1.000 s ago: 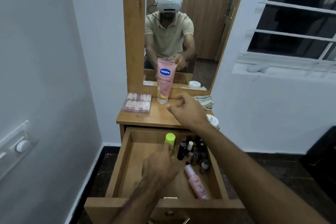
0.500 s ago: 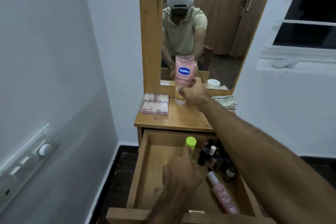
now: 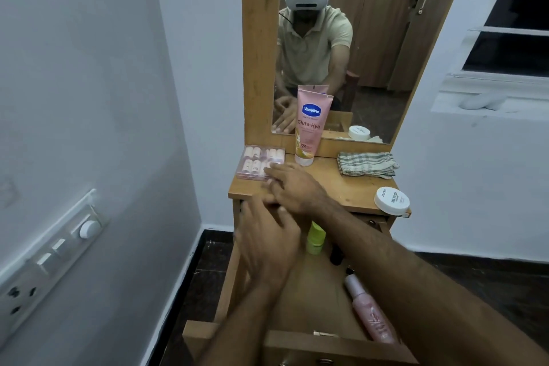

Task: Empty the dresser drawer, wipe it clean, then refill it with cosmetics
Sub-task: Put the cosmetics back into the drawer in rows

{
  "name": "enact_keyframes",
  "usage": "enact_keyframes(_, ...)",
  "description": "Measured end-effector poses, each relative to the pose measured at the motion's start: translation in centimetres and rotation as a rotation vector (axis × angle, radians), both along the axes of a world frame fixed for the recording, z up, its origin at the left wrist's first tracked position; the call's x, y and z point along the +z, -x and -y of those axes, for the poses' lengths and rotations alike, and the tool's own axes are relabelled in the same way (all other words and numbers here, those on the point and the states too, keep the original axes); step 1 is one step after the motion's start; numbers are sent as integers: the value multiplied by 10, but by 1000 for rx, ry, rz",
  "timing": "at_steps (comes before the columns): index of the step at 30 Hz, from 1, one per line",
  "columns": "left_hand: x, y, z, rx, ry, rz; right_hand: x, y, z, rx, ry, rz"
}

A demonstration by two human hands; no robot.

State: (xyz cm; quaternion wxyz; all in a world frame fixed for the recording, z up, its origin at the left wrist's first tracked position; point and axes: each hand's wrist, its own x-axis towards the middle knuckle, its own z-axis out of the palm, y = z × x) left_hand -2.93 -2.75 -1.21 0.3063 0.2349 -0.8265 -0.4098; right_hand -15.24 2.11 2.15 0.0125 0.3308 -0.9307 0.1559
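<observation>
nail box (image 3: 260, 162) left of tube (image 3: 310, 125) on dresser top (image 3: 353, 187); cloth (image 3: 367, 164) to its right

A single wide-angle view from the person's head looks forward and down at a wooden dresser set close against a white wall, its counter (image 3: 353, 187) mid-frame and the open drawer (image 3: 312, 291) running to the bottom edge directly beneath the lens. The camera sits near enough that both forearms fill the lower frame. The mirror (image 3: 356, 53) ahead faces the camera and reflects the headset carrying it.
</observation>
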Motion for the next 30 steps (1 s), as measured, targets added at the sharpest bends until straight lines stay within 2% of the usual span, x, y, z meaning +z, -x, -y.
enact_keyframes(4, 20, 18, 49, 126, -110, 42, 11, -9, -8, -19, 143, 4)
enact_keyframes(9, 17, 22, 71, 14, -387, 193, 6, -15, -28, -274, 396, 125)
enact_keyframes(12, 15, 23, 69, -109, -644, 152, -3, -21, -32, -438, 498, 216)
enact_keyframes(15, 17, 14, 74, -199, -791, 124, -11, -31, -35, -444, 539, 402)
enact_keyframes(20, 22, -21, 92, -529, -917, 267, -5, -60, -59, -450, 960, 907)
enact_keyframes(22, 28, -34, 93, -641, -846, 338, -6, -72, -67, -423, 1015, 953)
enact_keyframes(24, 27, -40, 92, -649, -641, 387, -10, -86, -73, -443, 1015, 946)
enact_keyframes(26, 20, -40, 91, -575, -323, 394, -18, -99, -75, -500, 968, 918)
enact_keyframes(30, 7, -46, 82, -461, 461, 447, -45, -110, -62, -562, 770, 864)
